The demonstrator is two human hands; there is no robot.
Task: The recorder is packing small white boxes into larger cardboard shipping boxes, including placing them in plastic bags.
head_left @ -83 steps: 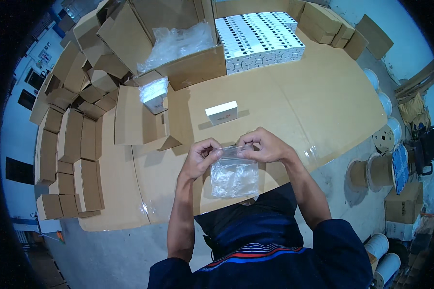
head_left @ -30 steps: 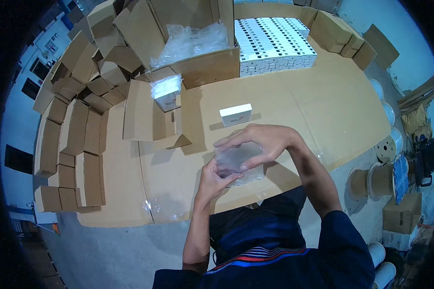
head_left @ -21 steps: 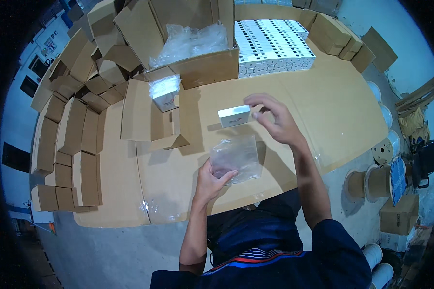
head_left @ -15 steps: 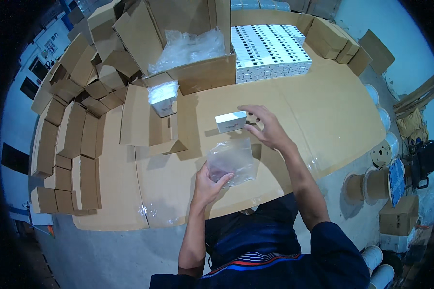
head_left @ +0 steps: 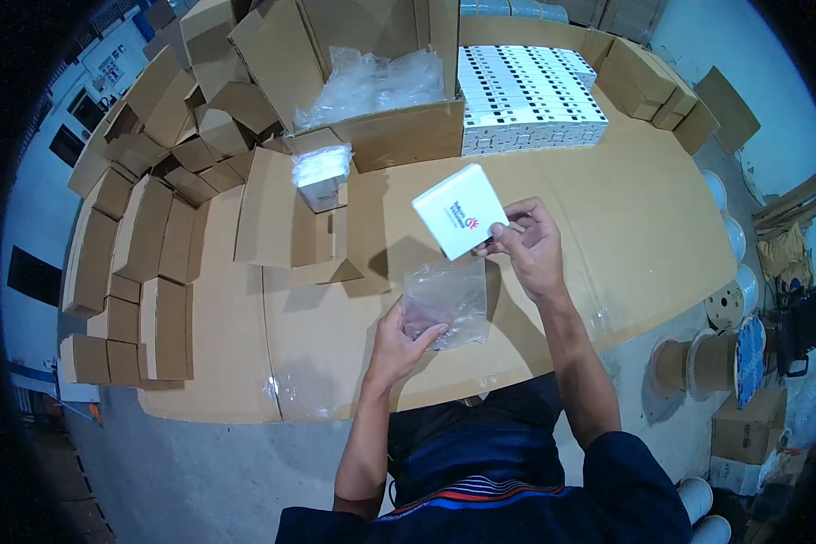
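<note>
Many folded cardboard boxes stand in rows along the left of the table. Nearer the middle, the left hand pinches a clear plastic bag by its lower edge, just above the tabletop. Above the bag, the right hand grips a small white box by its corner, tilted and lifted off the table.
</note>
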